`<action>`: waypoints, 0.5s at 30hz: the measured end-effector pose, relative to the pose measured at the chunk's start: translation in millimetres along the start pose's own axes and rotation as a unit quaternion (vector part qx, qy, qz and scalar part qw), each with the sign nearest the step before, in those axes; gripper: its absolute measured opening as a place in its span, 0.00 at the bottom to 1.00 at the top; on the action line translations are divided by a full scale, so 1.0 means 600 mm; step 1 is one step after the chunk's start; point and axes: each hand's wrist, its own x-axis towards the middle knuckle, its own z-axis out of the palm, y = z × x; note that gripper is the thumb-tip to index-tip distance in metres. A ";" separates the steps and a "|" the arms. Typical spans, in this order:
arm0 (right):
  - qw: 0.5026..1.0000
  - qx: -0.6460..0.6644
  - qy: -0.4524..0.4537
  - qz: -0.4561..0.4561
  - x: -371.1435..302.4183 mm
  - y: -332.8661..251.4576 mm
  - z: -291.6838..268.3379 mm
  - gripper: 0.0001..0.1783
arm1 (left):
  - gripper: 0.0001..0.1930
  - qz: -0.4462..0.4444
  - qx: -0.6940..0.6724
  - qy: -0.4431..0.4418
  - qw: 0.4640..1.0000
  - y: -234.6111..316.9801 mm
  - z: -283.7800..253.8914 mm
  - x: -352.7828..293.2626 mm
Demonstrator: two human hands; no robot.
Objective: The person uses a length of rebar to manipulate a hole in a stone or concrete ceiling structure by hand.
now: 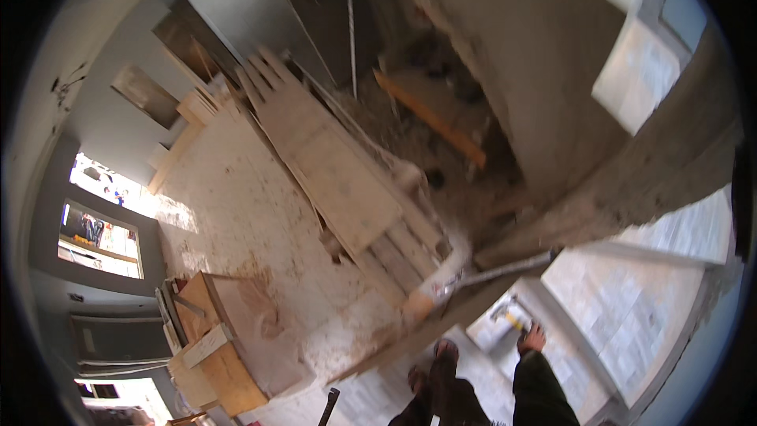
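Note:
My right hand (532, 339), at the end of a dark sleeve, is closed around the handle of a claw hammer (514, 320) with a yellow part on its handle. The hammer's head points up and to the left, above a pale marble step (552, 312). My left hand does not show. At the lower edge a black stick-like handle (330, 405) juts into view; what holds it is hidden.
My sandalled feet (445, 349) stand on the steps. Beyond them, long boards (339, 177) lie beside a dark opening holding an orange plank (430, 118). Wooden boxes (225, 371) stand at lower left on a dusty floor (260, 244). A rough plaster wall (552, 71) rises at right.

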 end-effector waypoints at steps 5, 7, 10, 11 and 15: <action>0.988 0.099 -0.003 -0.116 -0.022 -0.171 -0.229 0.29 | 0.13 0.004 -0.044 0.009 0.999 0.197 -0.076 0.002; 0.959 0.142 0.080 -0.232 -0.009 -0.217 -0.308 0.25 | 0.13 0.016 -0.042 0.025 0.999 0.228 -0.094 -0.018; 0.919 0.219 0.105 -0.312 -0.003 -0.324 -0.463 0.26 | 0.15 0.007 -0.029 0.051 0.998 0.255 -0.134 -0.069; 0.907 0.212 0.159 -0.328 0.014 -0.339 -0.500 0.26 | 0.15 -0.003 -0.026 0.052 0.998 0.270 -0.148 -0.094; 0.861 0.294 0.175 -0.376 0.025 -0.486 -0.719 0.25 | 0.17 -0.093 -0.121 0.145 0.978 0.245 -0.185 -0.199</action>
